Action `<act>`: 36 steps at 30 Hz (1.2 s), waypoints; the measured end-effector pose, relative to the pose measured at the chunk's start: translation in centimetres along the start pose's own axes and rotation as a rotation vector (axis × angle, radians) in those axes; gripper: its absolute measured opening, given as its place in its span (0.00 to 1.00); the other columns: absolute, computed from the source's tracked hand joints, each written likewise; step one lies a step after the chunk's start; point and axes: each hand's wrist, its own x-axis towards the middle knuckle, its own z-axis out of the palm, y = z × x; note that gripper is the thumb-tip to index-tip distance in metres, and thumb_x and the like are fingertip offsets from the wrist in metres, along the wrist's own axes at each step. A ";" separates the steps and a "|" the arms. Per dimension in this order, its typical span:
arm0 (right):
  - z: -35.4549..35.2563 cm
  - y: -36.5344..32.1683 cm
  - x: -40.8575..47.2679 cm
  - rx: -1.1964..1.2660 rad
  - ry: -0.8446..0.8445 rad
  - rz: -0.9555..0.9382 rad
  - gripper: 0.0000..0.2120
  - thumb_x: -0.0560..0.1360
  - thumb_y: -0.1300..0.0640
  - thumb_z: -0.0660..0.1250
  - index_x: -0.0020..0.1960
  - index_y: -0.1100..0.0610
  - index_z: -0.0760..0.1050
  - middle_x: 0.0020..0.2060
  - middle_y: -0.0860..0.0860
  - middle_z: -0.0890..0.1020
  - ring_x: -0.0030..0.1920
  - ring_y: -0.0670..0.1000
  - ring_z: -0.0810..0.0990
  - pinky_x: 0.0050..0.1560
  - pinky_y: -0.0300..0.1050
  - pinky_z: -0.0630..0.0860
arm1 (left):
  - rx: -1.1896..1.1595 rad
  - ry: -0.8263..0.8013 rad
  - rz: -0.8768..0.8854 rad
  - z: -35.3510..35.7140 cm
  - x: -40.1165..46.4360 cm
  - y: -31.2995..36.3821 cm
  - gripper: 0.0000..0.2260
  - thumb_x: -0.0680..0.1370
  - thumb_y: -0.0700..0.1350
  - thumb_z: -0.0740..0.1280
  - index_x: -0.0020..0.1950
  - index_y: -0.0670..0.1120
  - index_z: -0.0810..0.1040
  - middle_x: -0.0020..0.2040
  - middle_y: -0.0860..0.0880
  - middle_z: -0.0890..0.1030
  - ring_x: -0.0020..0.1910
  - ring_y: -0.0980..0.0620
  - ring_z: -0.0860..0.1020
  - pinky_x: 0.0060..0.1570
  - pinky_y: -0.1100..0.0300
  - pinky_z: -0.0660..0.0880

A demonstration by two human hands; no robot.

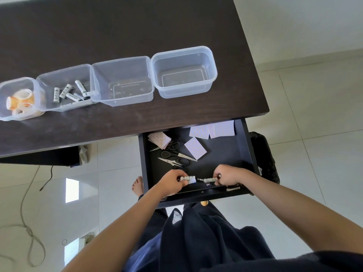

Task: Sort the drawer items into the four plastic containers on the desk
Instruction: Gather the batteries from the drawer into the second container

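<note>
Just one camera here, worn on the person's head, wide-angle, looking forward and steeply down. The open drawer (198, 163) sits a bit below the middle of the shot and it's the closest piece of furniture; both forearms come up to it from the bottom edge, so you're pretty much looking straight along the arms. The dark table (121, 36) fills the top left above the drawer, stretching away from the lens with its edges bowed by the wide angle. Tiled floor (314, 114) shows right of the drawer and below it on the left. No second view, so nothing shared.
</note>
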 end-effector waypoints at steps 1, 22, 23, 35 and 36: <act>-0.2 0.0 -0.2 0.005 0.014 -0.008 0.07 0.75 0.59 0.67 0.51 0.60 0.80 0.37 0.54 0.79 0.36 0.51 0.74 0.36 0.42 0.70 | -0.007 0.008 0.005 -0.2 0.0 0.1 0.09 0.77 0.43 0.67 0.57 0.44 0.79 0.48 0.49 0.78 0.47 0.53 0.75 0.47 0.63 0.69; -10.1 -15.1 -8.3 0.055 0.360 -0.189 0.05 0.76 0.59 0.65 0.47 0.60 0.78 0.37 0.48 0.75 0.33 0.46 0.73 0.36 0.39 0.70 | -0.103 0.194 0.240 -15.2 -4.4 1.8 0.06 0.78 0.42 0.66 0.53 0.47 0.80 0.40 0.54 0.78 0.39 0.54 0.75 0.39 0.65 0.69; -10.8 -17.0 -8.6 0.060 0.380 -0.205 0.06 0.76 0.60 0.65 0.49 0.60 0.79 0.37 0.49 0.76 0.33 0.45 0.74 0.35 0.37 0.71 | -0.111 0.220 0.255 -16.9 -4.9 1.5 0.05 0.78 0.41 0.66 0.51 0.47 0.80 0.38 0.54 0.77 0.37 0.54 0.74 0.38 0.64 0.69; -14.6 -39.1 -2.3 -0.015 0.500 -0.369 0.05 0.76 0.56 0.66 0.49 0.56 0.79 0.45 0.53 0.81 0.41 0.51 0.76 0.39 0.42 0.70 | -0.176 0.604 0.185 -35.6 -7.6 -7.2 0.07 0.77 0.44 0.67 0.54 0.46 0.79 0.37 0.50 0.77 0.34 0.55 0.72 0.35 0.64 0.67; -14.7 -40.5 -1.6 -0.001 0.503 -0.380 0.05 0.76 0.56 0.66 0.48 0.56 0.79 0.46 0.55 0.82 0.43 0.54 0.79 0.41 0.46 0.73 | -0.167 0.625 0.171 -36.6 -7.4 -7.9 0.06 0.77 0.44 0.67 0.53 0.46 0.79 0.35 0.51 0.76 0.33 0.56 0.71 0.34 0.64 0.67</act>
